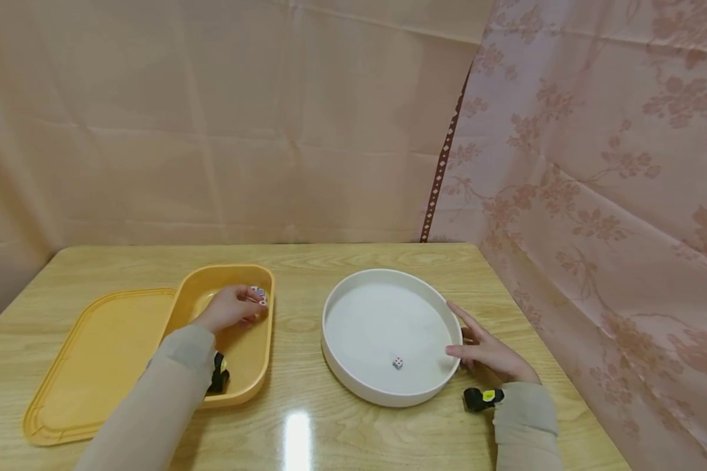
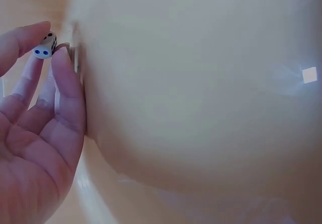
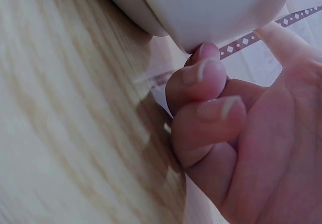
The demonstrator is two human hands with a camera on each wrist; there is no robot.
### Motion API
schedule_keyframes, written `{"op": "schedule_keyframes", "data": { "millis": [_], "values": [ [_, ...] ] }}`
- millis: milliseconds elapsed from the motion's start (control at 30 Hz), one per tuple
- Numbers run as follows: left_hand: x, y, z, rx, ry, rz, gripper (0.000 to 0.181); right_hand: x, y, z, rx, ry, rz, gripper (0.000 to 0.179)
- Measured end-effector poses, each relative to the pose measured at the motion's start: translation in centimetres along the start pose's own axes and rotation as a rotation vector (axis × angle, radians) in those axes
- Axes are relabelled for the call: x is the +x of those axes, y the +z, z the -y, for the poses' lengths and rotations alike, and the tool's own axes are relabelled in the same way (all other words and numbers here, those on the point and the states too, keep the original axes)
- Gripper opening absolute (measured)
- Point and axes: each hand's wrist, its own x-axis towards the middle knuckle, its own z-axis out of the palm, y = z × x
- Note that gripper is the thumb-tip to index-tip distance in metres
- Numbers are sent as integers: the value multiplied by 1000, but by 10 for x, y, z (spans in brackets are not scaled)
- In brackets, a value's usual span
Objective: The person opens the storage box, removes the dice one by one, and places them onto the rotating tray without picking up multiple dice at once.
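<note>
My left hand [image 1: 231, 309] reaches into a yellow plastic box [image 1: 266, 353]. Its fingertips pinch a white die [image 2: 44, 48] with dark and blue pips, close to the box's wall. Small white dice [image 1: 260, 292] show by those fingertips in the head view; their number is unclear. My right hand [image 1: 490, 356] holds the rim of a round white tray [image 1: 383, 314], thumb over the edge and other fingers [image 3: 206, 118] curled at the outer side. Inside the tray lies a single die [image 1: 397, 362], towards the near side.
A flat yellow lid [image 1: 106, 360] lies left of the box, partly under its edge. Everything stands on a wood-grain table [image 1: 297, 314]. Plain and floral curtains [image 1: 613, 183] hang behind and at the right.
</note>
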Motion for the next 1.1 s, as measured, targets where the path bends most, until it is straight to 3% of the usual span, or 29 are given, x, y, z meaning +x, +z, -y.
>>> {"op": "schedule_keyframes", "data": {
  "millis": [667, 1100],
  "values": [
    [2, -14, -12, -25, -32, -19, 38, 1, 1, 0, -35, 2, -13, 97],
    [5, -19, -25, -68, 9, -63, 41, 0, 1, 0, -8, 4, -16, 98]
  ]
}}
